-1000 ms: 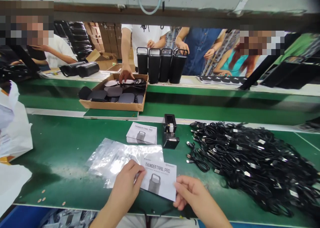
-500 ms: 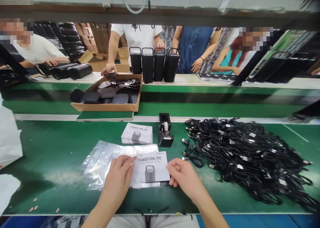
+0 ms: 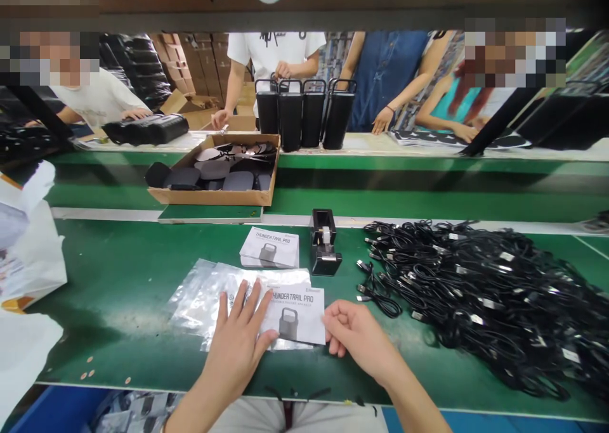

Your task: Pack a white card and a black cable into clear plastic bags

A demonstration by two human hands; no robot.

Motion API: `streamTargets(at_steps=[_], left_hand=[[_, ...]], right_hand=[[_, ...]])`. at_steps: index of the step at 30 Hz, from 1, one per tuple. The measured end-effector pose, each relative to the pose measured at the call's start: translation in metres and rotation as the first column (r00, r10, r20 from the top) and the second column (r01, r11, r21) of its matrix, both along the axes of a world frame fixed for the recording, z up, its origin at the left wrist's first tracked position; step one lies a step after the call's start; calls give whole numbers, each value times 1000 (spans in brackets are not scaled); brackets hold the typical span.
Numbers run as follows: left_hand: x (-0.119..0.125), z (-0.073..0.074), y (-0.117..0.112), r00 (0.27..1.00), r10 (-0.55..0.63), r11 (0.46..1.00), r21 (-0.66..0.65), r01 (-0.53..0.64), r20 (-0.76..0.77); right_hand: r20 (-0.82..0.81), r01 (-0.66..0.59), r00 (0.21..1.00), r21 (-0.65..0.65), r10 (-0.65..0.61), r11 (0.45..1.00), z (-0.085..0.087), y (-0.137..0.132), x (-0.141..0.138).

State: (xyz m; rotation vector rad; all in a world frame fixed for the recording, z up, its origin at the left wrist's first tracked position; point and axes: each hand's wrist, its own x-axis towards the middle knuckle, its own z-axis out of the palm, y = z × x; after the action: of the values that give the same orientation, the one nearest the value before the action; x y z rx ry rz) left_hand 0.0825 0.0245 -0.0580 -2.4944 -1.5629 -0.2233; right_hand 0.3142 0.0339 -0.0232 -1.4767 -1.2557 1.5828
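Observation:
A white printed booklet (image 3: 304, 312) reading "THUNDER TRAIL PRO" lies over clear plastic bags (image 3: 195, 300) on the green table. My left hand (image 3: 240, 338) is spread flat on the bags, its fingers at the booklet's left edge. My right hand (image 3: 356, 335) pinches the booklet's right edge between thumb and curled fingers. Just beyond, a stack of the same booklets (image 3: 269, 248) sits beside a black tape dispenser (image 3: 325, 243).
A heap of coiled black USB cables (image 3: 476, 306) covers the right side. Behind are a carton (image 3: 214, 197) of dark panels and several black speakers with handles (image 3: 290, 119). Co-workers stand across the bench. White bags (image 3: 33, 249) lie at the left.
My left hand has gone from bent fingers by the booklet's left edge to spread flat on the bags. My right hand keeps its pinch. The view has shifted slightly.

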Motion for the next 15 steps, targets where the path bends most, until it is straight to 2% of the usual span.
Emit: streamTargets(at_steps=[4,6,8,10,12,15], left_hand=[[0,1,-2,998,-13,999,-33,15,59],[-1,7,2,991,3,999,-53,4,134],[-2,19,10,970,48,998,-57,-35,239],[-4,35,23,939,89,994,-86,-64,333],[-6,52,36,920,94,981,-192,-20,381],[-6,70,48,896,108,916,-394,79,430]], right_hand=[[105,26,994,67,-33,997,-3,1,0],[147,-40,989,82,27,996,-3,2,2],[168,-109,982,104,90,989,-2,1,5],[191,-124,977,164,92,979,-1,-1,8],[219,-124,973,223,74,967,0,-4,11],[242,-113,969,237,54,965,-1,-8,11]])
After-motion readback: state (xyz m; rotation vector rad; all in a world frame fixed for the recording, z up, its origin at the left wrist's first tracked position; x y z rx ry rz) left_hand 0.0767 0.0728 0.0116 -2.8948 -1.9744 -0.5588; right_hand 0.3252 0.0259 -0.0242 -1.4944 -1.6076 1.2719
